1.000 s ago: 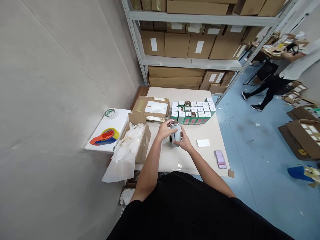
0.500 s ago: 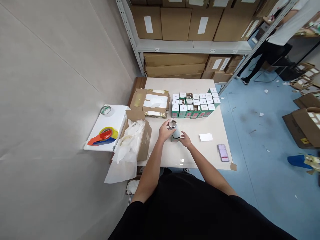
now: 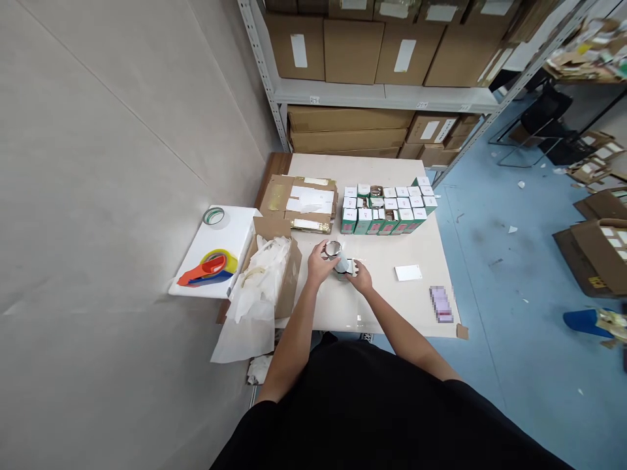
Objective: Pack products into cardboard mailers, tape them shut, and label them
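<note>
Head view: at the left, a white side shelf [image 3: 230, 238] carries a tape roll [image 3: 214, 216] and a red, blue and yellow tape dispenser [image 3: 208, 269]. Just right of it, an open cardboard box [image 3: 289, 277] spilling white wrapping sits at the left edge of the pale surface [image 3: 386, 310], with flattened cardboard [image 3: 300, 203] beyond it.

The left hand [image 3: 319, 264] is curled round the upper part of a metal tin [image 3: 337, 256], which leans over the middle of the surface with its shiny top towards the camera. The right hand [image 3: 361, 277] is at the tin's lower end, fingers partly spread. It touches the tin, but whether it grips cannot be made out.

Farther off stand rows of small green boxes [image 3: 386, 210]. To the right lie a white card [image 3: 408, 273] and a blurred item [image 3: 441, 303].

The tin looks smooth and is tilted, so a loose grip could let it slip, roll and knock the box rows or go off the edge.
</note>
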`<state>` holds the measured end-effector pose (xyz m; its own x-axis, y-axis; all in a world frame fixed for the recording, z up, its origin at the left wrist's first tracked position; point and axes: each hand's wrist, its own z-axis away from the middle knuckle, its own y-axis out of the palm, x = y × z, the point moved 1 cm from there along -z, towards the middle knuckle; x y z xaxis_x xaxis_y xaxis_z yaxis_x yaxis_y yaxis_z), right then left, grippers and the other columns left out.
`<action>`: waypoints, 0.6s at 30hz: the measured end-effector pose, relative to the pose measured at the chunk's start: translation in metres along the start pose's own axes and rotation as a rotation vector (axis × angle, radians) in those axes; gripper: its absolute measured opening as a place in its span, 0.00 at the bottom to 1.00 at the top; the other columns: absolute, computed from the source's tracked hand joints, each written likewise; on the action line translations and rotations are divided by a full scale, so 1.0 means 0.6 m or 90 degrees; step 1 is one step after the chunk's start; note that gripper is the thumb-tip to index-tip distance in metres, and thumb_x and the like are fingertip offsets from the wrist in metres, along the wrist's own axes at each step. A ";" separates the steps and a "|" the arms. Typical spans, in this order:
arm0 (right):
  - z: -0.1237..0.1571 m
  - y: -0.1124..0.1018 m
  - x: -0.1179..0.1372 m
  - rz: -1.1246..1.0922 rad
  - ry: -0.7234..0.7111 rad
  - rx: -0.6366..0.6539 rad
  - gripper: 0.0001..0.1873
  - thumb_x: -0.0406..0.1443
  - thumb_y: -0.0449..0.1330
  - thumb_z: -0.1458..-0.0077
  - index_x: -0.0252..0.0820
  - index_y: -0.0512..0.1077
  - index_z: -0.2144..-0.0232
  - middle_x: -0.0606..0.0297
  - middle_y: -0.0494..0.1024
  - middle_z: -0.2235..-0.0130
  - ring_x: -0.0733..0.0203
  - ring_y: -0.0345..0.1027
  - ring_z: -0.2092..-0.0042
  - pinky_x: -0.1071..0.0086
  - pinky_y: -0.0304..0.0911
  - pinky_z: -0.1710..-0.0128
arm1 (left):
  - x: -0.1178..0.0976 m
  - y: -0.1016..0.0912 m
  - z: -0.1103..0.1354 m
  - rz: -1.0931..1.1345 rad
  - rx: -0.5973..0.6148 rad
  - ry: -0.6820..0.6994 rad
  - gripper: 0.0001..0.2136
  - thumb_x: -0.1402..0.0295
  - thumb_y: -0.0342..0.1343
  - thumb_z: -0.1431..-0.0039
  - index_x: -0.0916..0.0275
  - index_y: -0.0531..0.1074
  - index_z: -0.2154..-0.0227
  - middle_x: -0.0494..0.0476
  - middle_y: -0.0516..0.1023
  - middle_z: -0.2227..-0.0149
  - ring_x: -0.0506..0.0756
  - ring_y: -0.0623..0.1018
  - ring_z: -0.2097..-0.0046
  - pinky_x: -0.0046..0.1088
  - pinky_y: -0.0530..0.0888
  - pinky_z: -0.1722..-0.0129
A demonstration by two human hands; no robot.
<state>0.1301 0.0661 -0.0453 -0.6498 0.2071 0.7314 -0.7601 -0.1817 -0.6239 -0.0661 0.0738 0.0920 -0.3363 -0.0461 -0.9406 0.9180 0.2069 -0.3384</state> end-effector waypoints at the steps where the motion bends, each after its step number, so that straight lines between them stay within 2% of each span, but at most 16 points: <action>1: -0.001 0.002 0.001 0.000 -0.003 -0.002 0.39 0.40 0.69 0.50 0.49 0.65 0.36 0.57 0.76 0.43 0.53 0.76 0.53 0.61 0.71 0.51 | 0.002 -0.003 0.000 0.003 -0.004 0.000 0.34 0.73 0.71 0.53 0.56 0.71 0.40 0.60 0.75 0.44 0.58 0.78 0.48 0.31 0.80 0.55; 4: -0.005 0.009 0.007 0.018 -0.002 -0.007 0.34 0.39 0.66 0.47 0.48 0.67 0.38 0.58 0.78 0.47 0.55 0.76 0.54 0.63 0.70 0.52 | 0.009 -0.008 0.001 0.013 -0.014 -0.011 0.34 0.72 0.71 0.53 0.56 0.71 0.40 0.60 0.75 0.44 0.57 0.78 0.48 0.31 0.81 0.54; 9: -0.005 0.013 0.019 0.077 0.013 -0.034 0.25 0.39 0.63 0.44 0.43 0.72 0.44 0.56 0.80 0.49 0.52 0.76 0.52 0.65 0.68 0.53 | 0.015 -0.005 0.005 0.029 -0.005 -0.020 0.34 0.73 0.71 0.53 0.57 0.71 0.40 0.61 0.75 0.43 0.58 0.77 0.46 0.31 0.81 0.54; 13: -0.002 0.007 0.015 0.080 0.017 -0.043 0.17 0.40 0.57 0.39 0.42 0.77 0.52 0.57 0.83 0.58 0.52 0.76 0.56 0.68 0.66 0.57 | 0.016 0.002 0.010 0.034 -0.001 -0.021 0.35 0.74 0.72 0.53 0.58 0.71 0.40 0.62 0.75 0.44 0.58 0.77 0.46 0.32 0.81 0.54; 18: -0.003 -0.002 -0.004 0.033 0.038 -0.040 0.16 0.40 0.52 0.38 0.42 0.80 0.63 0.57 0.84 0.62 0.54 0.77 0.58 0.70 0.66 0.61 | 0.014 0.017 0.013 0.018 0.004 0.003 0.35 0.74 0.72 0.54 0.56 0.72 0.40 0.61 0.76 0.44 0.58 0.77 0.47 0.33 0.81 0.53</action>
<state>0.1325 0.0678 -0.0468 -0.6855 0.2567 0.6813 -0.7233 -0.1329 -0.6776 -0.0577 0.0682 0.0806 -0.3114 -0.0357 -0.9496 0.9285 0.2012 -0.3121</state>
